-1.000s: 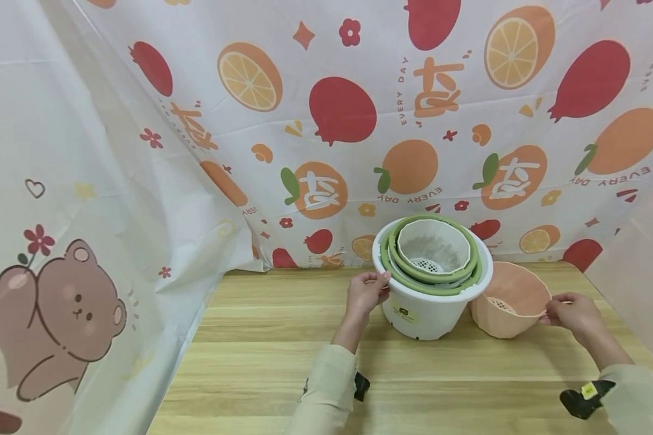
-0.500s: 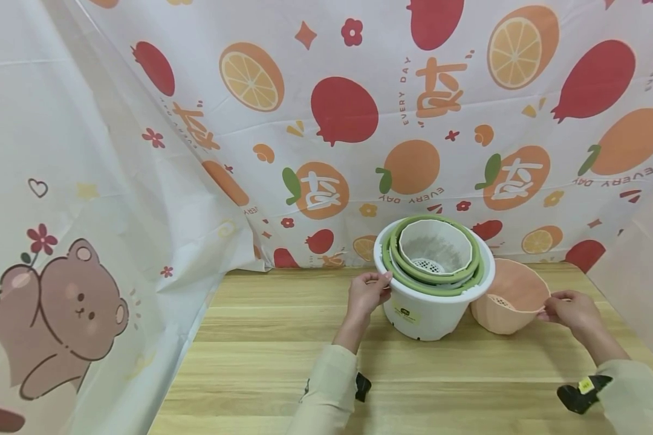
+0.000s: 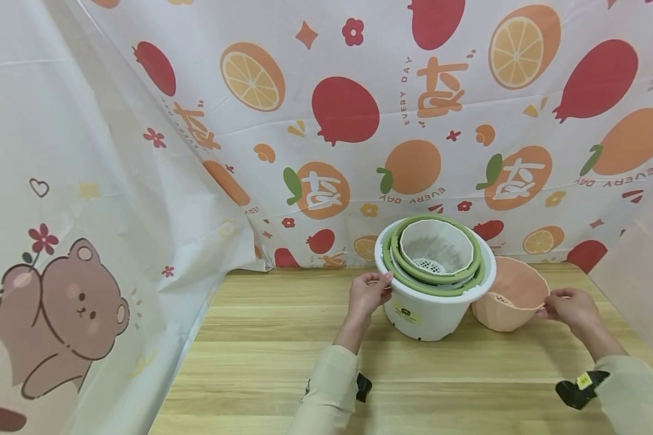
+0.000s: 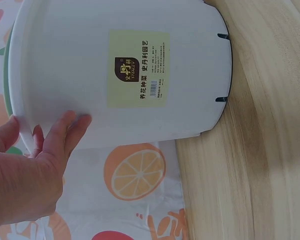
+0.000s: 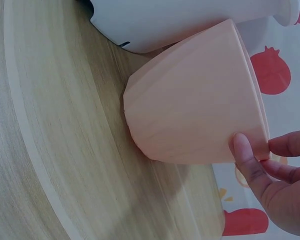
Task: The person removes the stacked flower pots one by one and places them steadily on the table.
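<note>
A large white flower pot (image 3: 427, 314) stands on the table with several smaller pots nested inside it. Green rims (image 3: 397, 257) and an innermost whitish pot (image 3: 441, 241) with a perforated bottom show at the top. My left hand (image 3: 366, 294) pinches the white pot's rim at its left, thumb over the edge and fingers against the outer wall. A pale yellow label (image 4: 138, 69) faces the left wrist view. To the right, my right hand (image 3: 574, 311) pinches the rim of a peach-pink flower pot (image 5: 190, 100) between thumb and fingers. This pot sits close beside the white one.
The wooden table (image 3: 272, 344) stretches to the left and in front of the pots. A fruit-print cloth (image 3: 283, 145) hangs right behind them. Another cloth with a bear print (image 3: 76, 302) hangs at the left, and a pale cloth (image 3: 639, 272) borders the right.
My right hand and the pink pot have shifted slightly back toward the hanging cloth. The left hand keeps its hold on the white pot, which stays in place.
</note>
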The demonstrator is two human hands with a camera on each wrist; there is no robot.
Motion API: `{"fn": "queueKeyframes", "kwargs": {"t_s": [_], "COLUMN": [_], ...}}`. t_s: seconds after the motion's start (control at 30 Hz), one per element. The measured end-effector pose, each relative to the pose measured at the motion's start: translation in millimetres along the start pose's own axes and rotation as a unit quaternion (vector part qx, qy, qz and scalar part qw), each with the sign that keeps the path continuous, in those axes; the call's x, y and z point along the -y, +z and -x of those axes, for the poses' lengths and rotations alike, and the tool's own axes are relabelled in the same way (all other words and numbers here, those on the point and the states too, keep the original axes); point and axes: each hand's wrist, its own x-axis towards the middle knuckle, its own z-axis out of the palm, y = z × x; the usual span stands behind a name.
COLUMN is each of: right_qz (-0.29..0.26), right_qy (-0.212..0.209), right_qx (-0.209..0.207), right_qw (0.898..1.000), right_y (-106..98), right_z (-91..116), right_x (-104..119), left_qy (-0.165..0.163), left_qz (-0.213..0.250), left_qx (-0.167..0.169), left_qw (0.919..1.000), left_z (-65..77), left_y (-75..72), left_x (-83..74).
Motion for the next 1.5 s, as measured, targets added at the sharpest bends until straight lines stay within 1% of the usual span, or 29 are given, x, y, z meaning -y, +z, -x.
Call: {"fn": "queueKeyframes", "kwargs": {"t_s": [0.23,0.47,0.7,1.0,1.27,1.5], "right_qz": [-0.008,-0.017,-0.003,-0.001,0.006,0.031], "right_qy": [-0.006,-0.005,-0.013,-0.014,-0.038,-0.047], "right_qx": [0.000,0.012,0.015,0.008,0.011,0.002], "right_qw": [1.000,1.000,1.000,1.000,0.999,0.998], "right_y": [-0.1,-1.8,-6.4,-11.2,-14.1,-13.4], "right_z": [-1.5,-0.9,-0.2,-0.6,-0.5,-0.9], "right_x": [-0.2,1.3,5.1,8.0,10.7,16.2], "left_qy": [0.002,-0.001,-0.001,0.000,0.004,0.002], "left_qz": [0.000,0.001,-0.004,-0.004,-0.003,0.001], "left_qx": [0.000,0.001,-0.001,0.001,-0.001,0.002], "left_qw": [1.0000,1.0000,1.0000,1.0000,1.0000,1.0000], "left_z": [-0.3,-0.1,-0.3,-0.3,-1.1,-0.9], "left_y": [0.7,0.3,-0.1,-0.1,-0.6,-0.4], "left_x": [0.1,-0.2,-0.5,0.2,0.8,0.9]}}
